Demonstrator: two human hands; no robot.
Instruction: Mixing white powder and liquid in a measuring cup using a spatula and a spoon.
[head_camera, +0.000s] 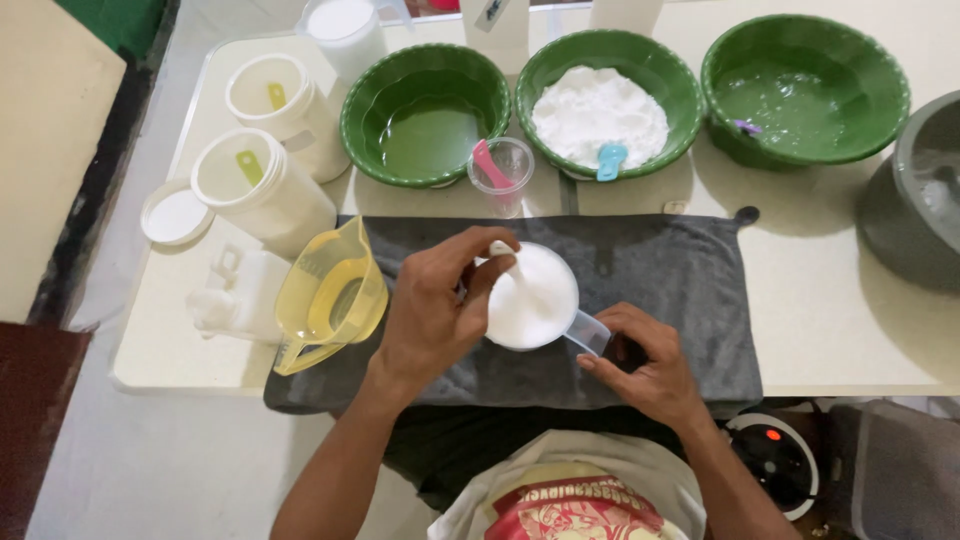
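A clear measuring cup (533, 300) full of white powder sits on a dark grey towel (680, 290). My left hand (435, 310) pinches a white spoon (503, 258) whose end dips into the powder. My right hand (645, 365) grips the cup's handle (590, 332) at the lower right. A yellow jug (330, 295) lies tilted on the towel's left edge, just beside my left wrist.
Three green bowls line the back: one with green liquid (425, 115), one with white powder and a blue scoop (600, 105), one with clear liquid (805, 90). A small clear cup with a pink spoon (498, 172), two white tubs (262, 190) and a grey bucket (915, 195) stand around.
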